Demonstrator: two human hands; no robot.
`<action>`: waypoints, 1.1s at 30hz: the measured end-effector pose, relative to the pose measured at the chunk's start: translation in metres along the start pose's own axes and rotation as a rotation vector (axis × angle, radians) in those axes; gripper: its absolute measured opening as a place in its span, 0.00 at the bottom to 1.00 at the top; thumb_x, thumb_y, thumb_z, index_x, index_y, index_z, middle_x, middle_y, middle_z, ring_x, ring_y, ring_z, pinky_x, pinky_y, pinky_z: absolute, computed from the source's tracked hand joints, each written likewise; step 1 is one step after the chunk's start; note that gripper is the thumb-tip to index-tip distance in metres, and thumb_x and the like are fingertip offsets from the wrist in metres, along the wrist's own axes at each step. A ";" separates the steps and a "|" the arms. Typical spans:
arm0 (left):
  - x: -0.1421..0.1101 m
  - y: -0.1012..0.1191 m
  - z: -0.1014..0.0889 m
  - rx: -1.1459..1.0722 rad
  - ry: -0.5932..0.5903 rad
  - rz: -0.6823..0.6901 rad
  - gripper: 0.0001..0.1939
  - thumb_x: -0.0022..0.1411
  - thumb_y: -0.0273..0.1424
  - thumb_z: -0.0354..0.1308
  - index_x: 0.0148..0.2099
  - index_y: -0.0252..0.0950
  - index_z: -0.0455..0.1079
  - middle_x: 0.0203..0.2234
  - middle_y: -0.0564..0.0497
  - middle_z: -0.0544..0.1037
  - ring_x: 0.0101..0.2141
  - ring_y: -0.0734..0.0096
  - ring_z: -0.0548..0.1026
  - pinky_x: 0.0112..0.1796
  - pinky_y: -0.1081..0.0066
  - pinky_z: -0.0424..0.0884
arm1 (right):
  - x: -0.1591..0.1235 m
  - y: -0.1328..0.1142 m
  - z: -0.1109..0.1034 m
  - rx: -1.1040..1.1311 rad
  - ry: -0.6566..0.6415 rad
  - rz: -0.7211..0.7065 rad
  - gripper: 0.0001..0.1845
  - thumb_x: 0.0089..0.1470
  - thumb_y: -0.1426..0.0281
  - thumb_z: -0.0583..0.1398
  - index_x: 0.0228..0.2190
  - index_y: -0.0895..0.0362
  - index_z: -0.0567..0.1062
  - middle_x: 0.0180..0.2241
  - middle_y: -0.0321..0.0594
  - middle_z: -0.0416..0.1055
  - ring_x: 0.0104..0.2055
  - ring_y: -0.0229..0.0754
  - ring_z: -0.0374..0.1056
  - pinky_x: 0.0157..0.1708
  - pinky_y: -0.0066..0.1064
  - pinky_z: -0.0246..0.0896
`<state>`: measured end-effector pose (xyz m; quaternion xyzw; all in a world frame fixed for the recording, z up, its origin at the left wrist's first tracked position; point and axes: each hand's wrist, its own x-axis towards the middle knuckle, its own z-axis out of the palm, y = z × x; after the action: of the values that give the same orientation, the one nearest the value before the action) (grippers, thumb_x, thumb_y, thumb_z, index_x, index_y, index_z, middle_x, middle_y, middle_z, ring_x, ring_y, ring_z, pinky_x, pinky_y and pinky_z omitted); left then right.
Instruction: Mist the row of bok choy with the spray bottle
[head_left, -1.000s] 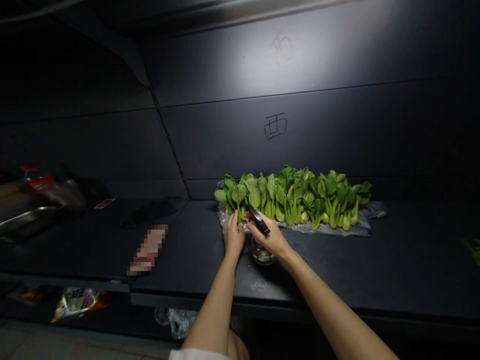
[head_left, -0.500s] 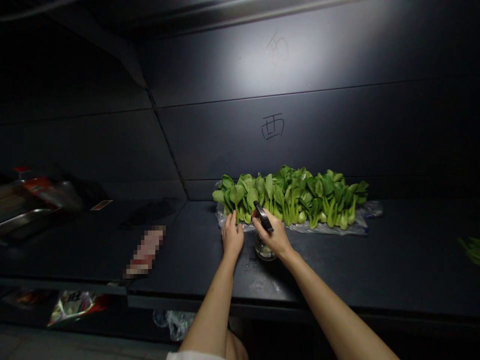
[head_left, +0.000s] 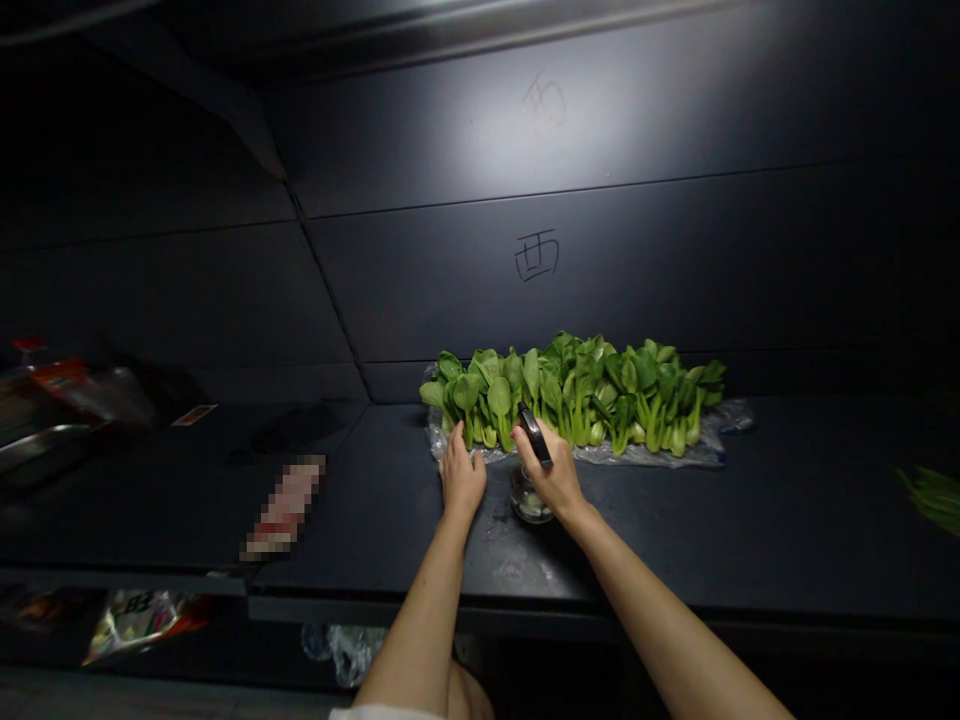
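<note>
A spray bottle (head_left: 531,500) with a black trigger head and a clear body is gripped by my right hand (head_left: 555,472), just in front of the greens. Heads of bok choy (head_left: 581,390) stand in a packed row against the back wall, on a crumpled clear plastic sheet (head_left: 637,457). My left hand (head_left: 461,475) rests at the sheet's front left edge, fingers stretched toward the leftmost stems. Whether it touches a stem I cannot make out.
The dark shelf (head_left: 765,540) runs left and right. A pixelated flat item (head_left: 285,508) lies to the left, beyond it a small card (head_left: 195,415) and blurred packages (head_left: 67,385). More green leaves (head_left: 934,497) lie at far right. A snack bag (head_left: 139,620) is on the lower level.
The view has shifted slightly to the right, so the scene sits further left. My right hand with the spray bottle has shifted slightly right relative to the bok choy; my left hand stays about where it was.
</note>
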<state>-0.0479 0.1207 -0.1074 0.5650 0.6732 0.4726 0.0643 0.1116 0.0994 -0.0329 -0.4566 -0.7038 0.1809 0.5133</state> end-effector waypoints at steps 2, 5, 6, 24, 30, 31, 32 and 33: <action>-0.001 0.001 0.000 0.004 0.001 0.007 0.33 0.60 0.25 0.51 0.67 0.34 0.56 0.63 0.38 0.67 0.63 0.54 0.65 0.62 0.52 0.61 | 0.001 0.001 0.000 -0.027 0.003 0.004 0.20 0.64 0.55 0.50 0.31 0.55 0.72 0.31 0.45 0.75 0.34 0.47 0.71 0.35 0.34 0.63; -0.001 0.001 0.000 0.010 0.002 0.021 0.32 0.60 0.24 0.51 0.67 0.32 0.56 0.63 0.36 0.66 0.65 0.54 0.62 0.63 0.52 0.60 | 0.001 0.000 0.000 -0.042 0.000 0.016 0.20 0.63 0.54 0.51 0.32 0.55 0.72 0.32 0.45 0.75 0.34 0.48 0.71 0.36 0.35 0.64; -0.001 0.000 0.000 0.010 0.003 0.026 0.32 0.60 0.24 0.51 0.67 0.32 0.56 0.63 0.35 0.66 0.65 0.55 0.61 0.63 0.52 0.60 | 0.001 0.000 0.001 -0.038 -0.002 0.015 0.19 0.63 0.54 0.51 0.34 0.55 0.72 0.33 0.45 0.75 0.35 0.48 0.72 0.37 0.35 0.64; -0.001 -0.004 0.001 -0.012 0.055 0.085 0.31 0.59 0.23 0.51 0.66 0.33 0.57 0.64 0.36 0.63 0.67 0.54 0.58 0.64 0.53 0.59 | -0.003 0.007 -0.001 0.042 -0.005 -0.028 0.15 0.59 0.63 0.54 0.42 0.57 0.73 0.40 0.47 0.78 0.39 0.48 0.74 0.40 0.36 0.68; -0.002 -0.003 0.000 -0.020 0.104 0.092 0.30 0.59 0.23 0.52 0.64 0.35 0.59 0.66 0.37 0.58 0.67 0.54 0.56 0.64 0.53 0.57 | 0.000 0.011 -0.002 0.026 0.002 -0.025 0.17 0.59 0.62 0.54 0.45 0.56 0.73 0.38 0.45 0.78 0.38 0.47 0.74 0.38 0.34 0.67; -0.002 -0.002 0.000 -0.022 0.101 0.093 0.30 0.59 0.23 0.52 0.64 0.35 0.59 0.66 0.36 0.57 0.68 0.54 0.55 0.64 0.53 0.58 | 0.000 0.011 -0.003 0.031 -0.002 -0.024 0.17 0.59 0.61 0.54 0.45 0.56 0.73 0.38 0.45 0.78 0.38 0.47 0.74 0.38 0.34 0.67; -0.002 -0.002 0.000 -0.022 0.096 0.093 0.30 0.59 0.23 0.51 0.64 0.35 0.59 0.66 0.37 0.57 0.68 0.54 0.55 0.64 0.53 0.58 | 0.000 0.010 -0.004 0.038 -0.004 -0.026 0.16 0.59 0.61 0.54 0.44 0.56 0.73 0.38 0.45 0.78 0.38 0.47 0.74 0.38 0.33 0.67; -0.002 -0.001 0.000 -0.022 0.092 0.093 0.30 0.59 0.23 0.51 0.64 0.35 0.59 0.66 0.37 0.57 0.68 0.54 0.55 0.64 0.54 0.58 | 0.000 0.010 -0.004 0.043 -0.005 -0.026 0.15 0.60 0.61 0.54 0.43 0.56 0.73 0.38 0.45 0.78 0.38 0.46 0.74 0.38 0.33 0.67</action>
<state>-0.0480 0.1188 -0.1090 0.5725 0.6434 0.5080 0.0174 0.1198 0.1035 -0.0387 -0.4356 -0.7070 0.1903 0.5236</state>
